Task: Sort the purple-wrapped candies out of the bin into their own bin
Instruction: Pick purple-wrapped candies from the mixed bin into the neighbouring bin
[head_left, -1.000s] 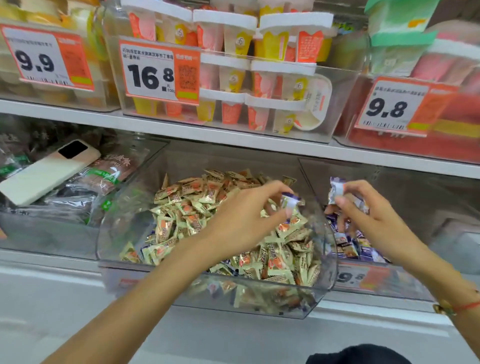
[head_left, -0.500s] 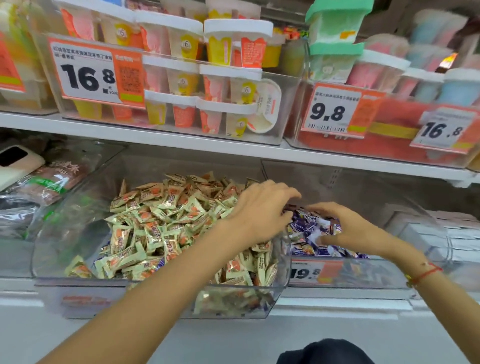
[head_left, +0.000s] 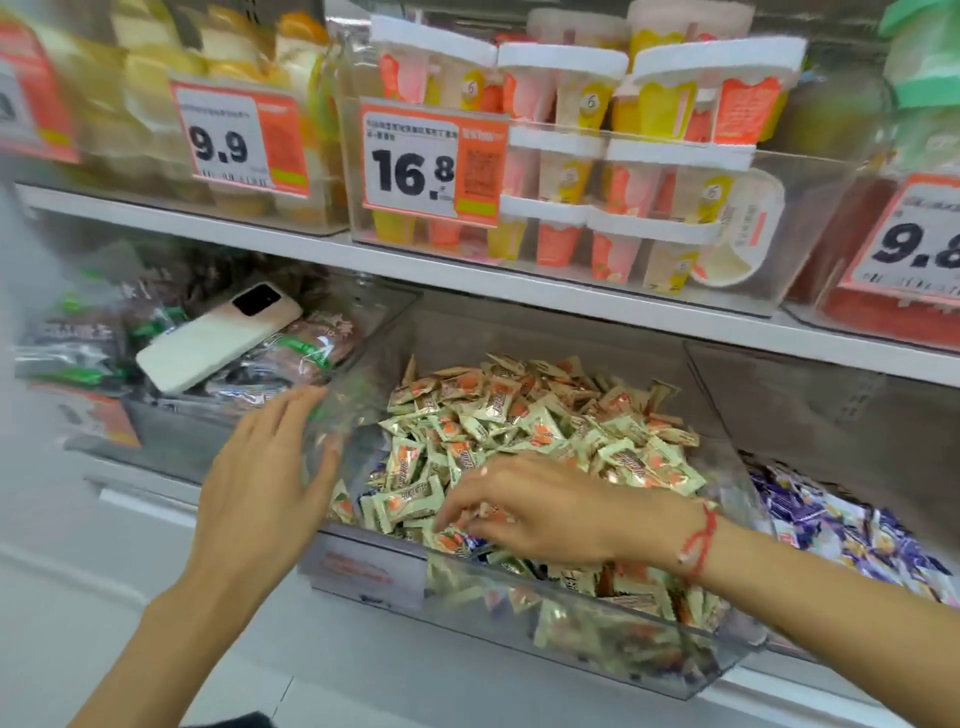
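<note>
The right hand (head_left: 540, 512) is reaching into the near left of the clear bin (head_left: 571, 613), fingers curled down among the cream-wrapped candies (head_left: 545, 421); whether they are gripping one cannot be told. The left hand (head_left: 270, 483) is resting flat, fingers extended, against the bin's left wall. The purple-wrapped candies (head_left: 841, 530) are lying in the adjacent bin to the right.

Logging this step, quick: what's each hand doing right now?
Left hand: open, flat against the bin wall.
Right hand: fingers curled into the candies; grasp cannot be told.

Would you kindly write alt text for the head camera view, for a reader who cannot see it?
A person's right hand digs among pale green candies at the front of a clear bin, while the left hand rests open on the bin's left wall. Purple candies fill the bin to the right; a phone lies on snack packs to the left.
</note>
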